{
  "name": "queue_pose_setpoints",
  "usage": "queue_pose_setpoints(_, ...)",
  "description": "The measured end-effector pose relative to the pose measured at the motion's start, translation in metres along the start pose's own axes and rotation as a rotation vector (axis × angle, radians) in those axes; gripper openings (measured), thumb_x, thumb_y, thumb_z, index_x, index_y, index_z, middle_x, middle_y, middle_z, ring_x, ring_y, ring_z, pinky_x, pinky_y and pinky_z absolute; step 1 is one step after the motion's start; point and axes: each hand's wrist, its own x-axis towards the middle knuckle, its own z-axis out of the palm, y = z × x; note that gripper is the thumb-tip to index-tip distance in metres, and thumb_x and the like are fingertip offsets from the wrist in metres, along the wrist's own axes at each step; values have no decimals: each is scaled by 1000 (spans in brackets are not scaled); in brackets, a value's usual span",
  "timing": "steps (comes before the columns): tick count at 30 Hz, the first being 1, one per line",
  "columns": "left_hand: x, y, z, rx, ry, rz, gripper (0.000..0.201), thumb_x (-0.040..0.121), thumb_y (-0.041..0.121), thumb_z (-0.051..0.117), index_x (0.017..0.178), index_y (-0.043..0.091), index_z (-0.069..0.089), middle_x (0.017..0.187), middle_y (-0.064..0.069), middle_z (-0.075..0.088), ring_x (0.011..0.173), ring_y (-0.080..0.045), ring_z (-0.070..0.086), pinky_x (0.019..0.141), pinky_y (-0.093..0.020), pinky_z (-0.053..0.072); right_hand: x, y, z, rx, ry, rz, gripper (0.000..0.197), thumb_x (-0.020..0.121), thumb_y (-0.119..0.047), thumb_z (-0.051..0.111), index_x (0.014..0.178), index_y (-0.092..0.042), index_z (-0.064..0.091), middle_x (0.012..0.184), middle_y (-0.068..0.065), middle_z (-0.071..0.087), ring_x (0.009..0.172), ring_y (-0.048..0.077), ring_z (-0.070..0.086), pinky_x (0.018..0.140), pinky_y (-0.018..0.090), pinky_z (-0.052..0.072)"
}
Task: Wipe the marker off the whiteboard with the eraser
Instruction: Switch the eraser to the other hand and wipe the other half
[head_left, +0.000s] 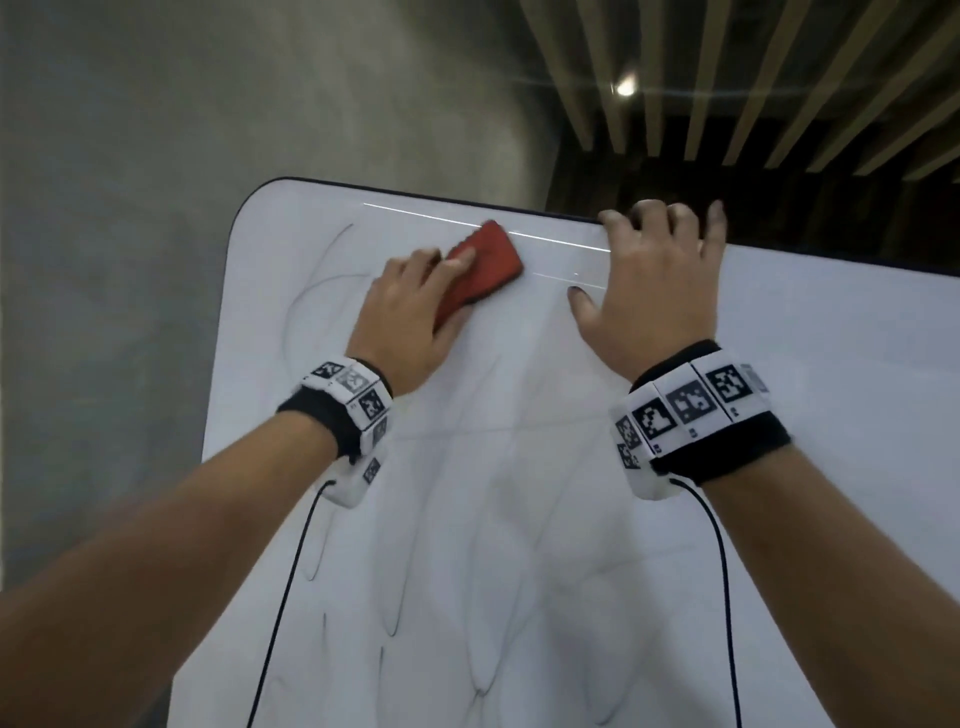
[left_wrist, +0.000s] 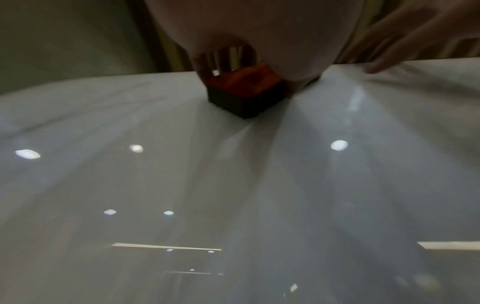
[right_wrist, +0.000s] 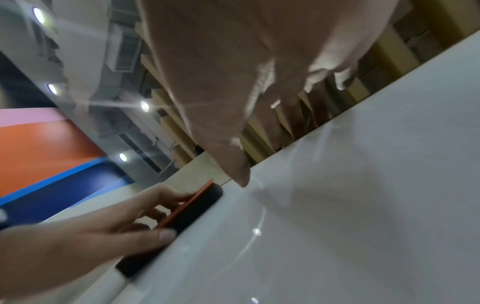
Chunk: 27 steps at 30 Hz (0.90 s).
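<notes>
- The left hand (head_left: 410, 317) grips the red eraser (head_left: 480, 270), its fingers (head_left: 457, 260) curled over the red back and the thumb along the near side, as the right wrist view shows.
- The eraser lies flat with its dark felt face against the whiteboard (head_left: 519, 519), close to the board's top edge and toward its upper left corner.
- The right hand (head_left: 654, 280) grips the top edge of the whiteboard just to the right of the eraser: its fingers (head_left: 670, 218) hook over the dark rim, and the thumb (head_left: 582, 306) lies spread against the white face.
- The two hands are near each other but do not touch.
- Faint grey marker lines (head_left: 311, 291) curve across the board left of the eraser and lower down, between the forearms.
- Both wrists wear black bands with black-and-white coded tags (head_left: 691, 405), each with a thin black cable (head_left: 722, 571) hanging down.
</notes>
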Motion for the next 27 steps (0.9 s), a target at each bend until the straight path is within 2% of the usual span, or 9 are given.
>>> queue_pose_setpoints(4,29,-86,-16,-29,24,-670,53,96,23,57,145,8,42,135,-25,48,117,-49,50,102,-53,42,11,-22,12,12,-56,-55,76,89,-50,61,152,-13,40,146,12,48,139,34,39,125,55,8)
queue_pose_setpoints(5,33,-100,-19,-18,1,-761,52,97,22,56,145,9,40,137,-25,47,119,-50,49,102,-54,42,13,-25,15,16,-61,-48,77,90,-51,61,153,-13,38,145,13,48,138,34,40,125,54,9)
queue_pose_setpoints(10,29,-94,-13,29,-42,-740,56,100,25,52,151,10,33,140,-25,44,120,-48,47,98,-54,42,17,-40,22,18,-31,32,78,88,-53,63,149,-10,42,141,18,50,135,41,42,125,56,13)
queue_pose_setpoints(17,-29,-55,-2,5,38,-219,54,99,37,55,148,15,44,129,-14,54,104,-37,51,89,-46,47,13,-47,32,33,45,69,80,84,-55,63,145,-8,44,134,23,51,132,46,41,124,59,14)
queue_pose_setpoints(19,-28,-73,-1,-17,45,-307,54,99,38,55,147,15,44,131,-17,53,107,-39,52,92,-47,46,12,-46,34,49,56,67,80,84,-55,63,145,-8,44,134,23,50,133,46,40,124,59,13)
queue_pose_setpoints(22,-22,-120,-2,-125,78,-846,53,100,32,56,146,11,41,138,-24,47,120,-47,49,96,-52,42,11,-44,35,69,55,56,81,85,-55,62,148,-8,42,138,23,48,136,46,38,125,58,10)
queue_pose_setpoints(24,-23,-135,-3,-132,56,-1076,56,100,32,54,150,13,36,142,-23,44,126,-47,45,98,-52,41,10,-43,35,77,54,43,82,85,-54,62,149,-8,40,140,23,47,137,46,36,125,58,9)
queue_pose_setpoints(26,-27,-124,1,-68,34,-1053,58,101,33,51,153,14,34,142,-22,43,125,-46,45,98,-51,42,10,-42,35,71,52,40,83,86,-55,62,151,-8,38,142,22,46,138,45,35,125,57,9)
queue_pose_setpoints(27,-31,-112,4,-39,50,-965,58,101,34,50,153,14,34,140,-23,45,122,-44,46,97,-51,42,10,-42,36,67,51,43,84,86,-55,62,151,-9,38,142,22,45,139,45,35,125,57,8)
